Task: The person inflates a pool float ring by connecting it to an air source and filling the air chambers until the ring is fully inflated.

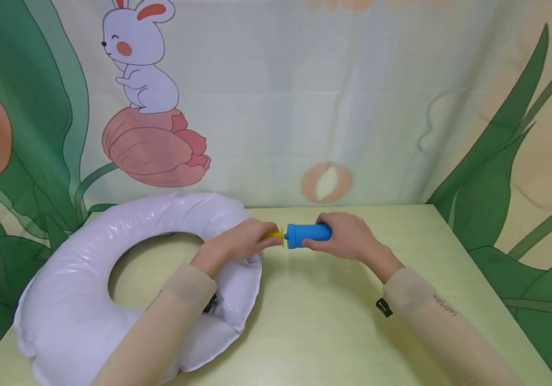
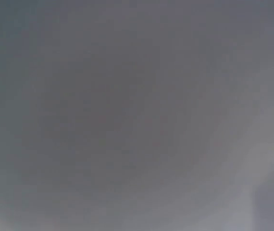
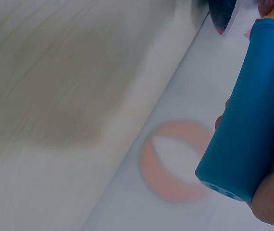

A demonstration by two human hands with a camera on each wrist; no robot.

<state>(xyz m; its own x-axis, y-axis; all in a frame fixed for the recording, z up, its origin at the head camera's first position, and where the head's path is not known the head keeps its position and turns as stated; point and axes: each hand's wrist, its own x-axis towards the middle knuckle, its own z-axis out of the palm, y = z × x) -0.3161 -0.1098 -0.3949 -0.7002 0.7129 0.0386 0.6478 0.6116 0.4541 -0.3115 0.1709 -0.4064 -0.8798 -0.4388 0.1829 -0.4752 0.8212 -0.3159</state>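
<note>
Pump: blue barrel (image 1: 309,235), centre of the head view, between my hands, right of the ring.
Long axis: nearly level across the frame, yellow piece (image 1: 276,234) in line at its left end.
Left hand (image 1: 249,237): fingers curled round the yellow piece; left wrist view too blurred to add anything.
Right hand (image 1: 350,236): wrapped round the barrel's right end, thumb along the near side.
Ring (image 1: 73,273): white, puffy, lower left; my left hand is nearer, forearm crossing above it. Hand touching its edge: cannot tell.
</note>
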